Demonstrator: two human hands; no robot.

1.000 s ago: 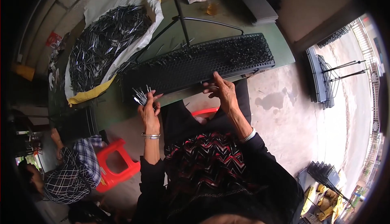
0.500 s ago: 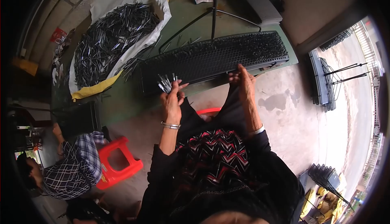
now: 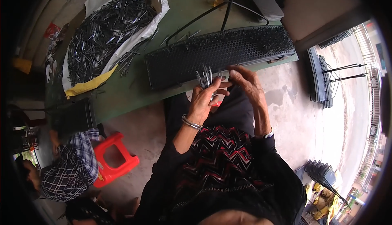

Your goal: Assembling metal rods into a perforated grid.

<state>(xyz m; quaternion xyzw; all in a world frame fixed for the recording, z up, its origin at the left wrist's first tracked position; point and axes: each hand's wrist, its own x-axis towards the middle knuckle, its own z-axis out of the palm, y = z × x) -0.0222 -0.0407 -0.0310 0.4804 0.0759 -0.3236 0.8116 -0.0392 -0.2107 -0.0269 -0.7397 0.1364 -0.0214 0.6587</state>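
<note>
My left hand [image 3: 204, 101] is closed around a bundle of thin, silvery-black sticks [image 3: 205, 78] whose tips point up and away from me. Close on its right, my right hand [image 3: 250, 84] has its fingers bent and drawn together by the bundle. Whether a stick sits in those fingertips is too small to tell. Just beyond both hands lies a long black perforated panel [image 3: 175, 66] on the green table [image 3: 122, 98]. Small dark pieces [image 3: 269, 40] stand densely in its holes along the far side and right end. The nearer left part shows bare holes.
A white sack [image 3: 163, 8] with a yellow edge lies spread at left under a heap of dark sticks [image 3: 106, 33]. A black rod frame [image 3: 226, 19] rises behind the panel. Another person [image 3: 67, 170] sits lower left near a red stool [image 3: 116, 166]. Black racks [image 3: 318, 78] stand at right.
My left hand has moved right with its sticks, up to my right hand. The right hand has drawn back slightly from the panel's edge, its fingers now bent together. The view has shifted slightly.
</note>
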